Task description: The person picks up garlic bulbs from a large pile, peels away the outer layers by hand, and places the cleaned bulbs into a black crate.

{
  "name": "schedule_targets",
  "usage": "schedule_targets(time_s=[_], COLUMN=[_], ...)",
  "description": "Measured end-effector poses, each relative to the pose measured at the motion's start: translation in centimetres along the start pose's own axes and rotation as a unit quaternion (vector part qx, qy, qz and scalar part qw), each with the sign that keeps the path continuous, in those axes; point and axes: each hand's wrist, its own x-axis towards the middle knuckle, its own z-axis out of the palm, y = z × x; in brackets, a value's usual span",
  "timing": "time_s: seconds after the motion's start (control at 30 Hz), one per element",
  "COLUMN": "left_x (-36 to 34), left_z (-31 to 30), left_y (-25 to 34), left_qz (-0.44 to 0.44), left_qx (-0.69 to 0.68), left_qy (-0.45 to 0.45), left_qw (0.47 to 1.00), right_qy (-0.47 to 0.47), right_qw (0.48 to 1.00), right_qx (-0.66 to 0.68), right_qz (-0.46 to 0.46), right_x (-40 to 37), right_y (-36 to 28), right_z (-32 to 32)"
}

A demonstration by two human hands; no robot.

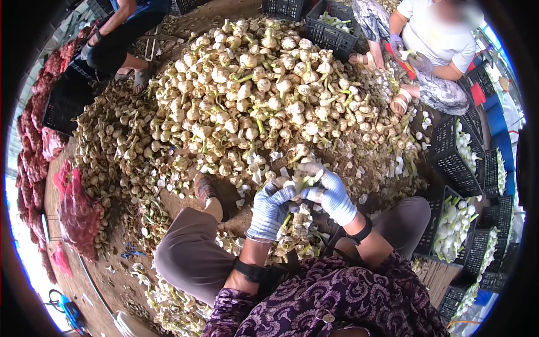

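Observation:
My left hand (pixel 270 209), in a striped white-blue glove, is closed with its fingertips on a garlic bulb (pixel 299 183). From the other side my right hand (pixel 332 195), gloved alike, has its thumb and fingers closed on the same bulb and its pale skin or stem. The fingers cover much of the bulb. Just beyond both hands rises a large heap of garlic bulbs (pixel 247 95), many with short green stems. Below the hands, between my knees, lie loose garlic peelings (pixel 300 227).
Black crates of peeled white garlic (pixel 453 227) line the right side. At upper right a seated person (pixel 438 45) handles garlic; another person (pixel 120 33) sits at upper left by a black crate (pixel 70 98). Red mesh sacks (pixel 78 216) stand at left, and another crate (pixel 332 31) is behind the heap.

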Motion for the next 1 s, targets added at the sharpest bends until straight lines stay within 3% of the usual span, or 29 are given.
schedule_targets(time_s=[0.03,0.1,0.13,0.17,0.23,0.3,0.37,0.43,0.53,0.57,0.63,0.67,0.77,0.8,0.9,0.93,1.0], left_x=[-0.1,-0.2,-0.3,-0.5,-0.9,-1.6,-2.2,-2.2,-2.1,-2.1,-2.0,-1.8,-1.2,-1.3,-1.1,-1.1,-1.5], left_z=[0.3,1.0,1.1,1.2,1.6,2.1,2.2,1.9,1.4,1.2,0.5,0.3,0.2,0.6,1.7,1.1,1.6], left_y=[0.1,0.0,-0.5,-0.8,-0.9,-0.4,0.3,0.3,0.2,0.4,0.6,0.5,0.3,0.4,0.4,0.2,-0.2], left_qz=[-0.001,0.090,0.116,0.117,0.189,0.197,0.082,0.086,0.049,0.049,-0.010,-0.006,-0.045,-0.035,-0.025,-0.007,0.033], left_qx=[0.001,0.175,0.200,0.198,0.325,0.295,0.204,0.191,0.120,0.120,0.074,0.071,0.023,0.052,0.074,0.163,0.213], left_qy=[0.000,0.034,0.021,0.021,0.005,0.012,0.068,0.091,0.113,0.113,0.063,0.038,0.030,0.023,0.083,0.069,0.057], left_qw=[1.000,0.980,0.973,0.973,0.927,0.935,0.973,0.974,0.985,0.985,0.995,0.997,0.998,0.998,0.993,0.984,0.975], right_qy=[0.001,0.078,0.090,0.090,0.056,0.041,0.054,0.035,-0.001,-0.002,-0.033,-0.039,-0.019,-0.016,0.016,0.006,0.024], right_qw=[1.000,0.996,0.989,0.990,0.984,0.982,0.993,0.992,0.975,0.976,0.953,0.903,0.902,0.902,0.990,0.999,0.999], right_qx=[0.001,-0.032,0.101,0.100,0.142,0.144,0.022,-0.001,-0.191,-0.191,-0.302,-0.397,-0.403,-0.402,-0.140,-0.032,-0.011], right_qz=[0.000,0.027,0.052,0.053,0.093,0.114,0.101,0.118,0.109,0.109,-0.027,-0.157,-0.155,-0.157,0.008,0.013,0.039], right_x=[0.0,0.0,-0.2,-0.3,-0.6,-0.5,-0.3,0.0,0.2,0.2,0.1,0.4,0.2,0.1,-0.3,-0.3,-0.5], right_y=[0.4,1.9,2.8,2.5,1.5,0.9,0.2,-0.2,-1.4,-1.2,-0.5,-0.4,-0.1,0.0,0.6,1.1,2.0], right_z=[-0.1,-0.6,-1.0,-1.0,-1.0,-0.4,0.7,0.4,0.6,0.6,0.3,0.4,0.2,0.2,0.0,0.2,-0.4])
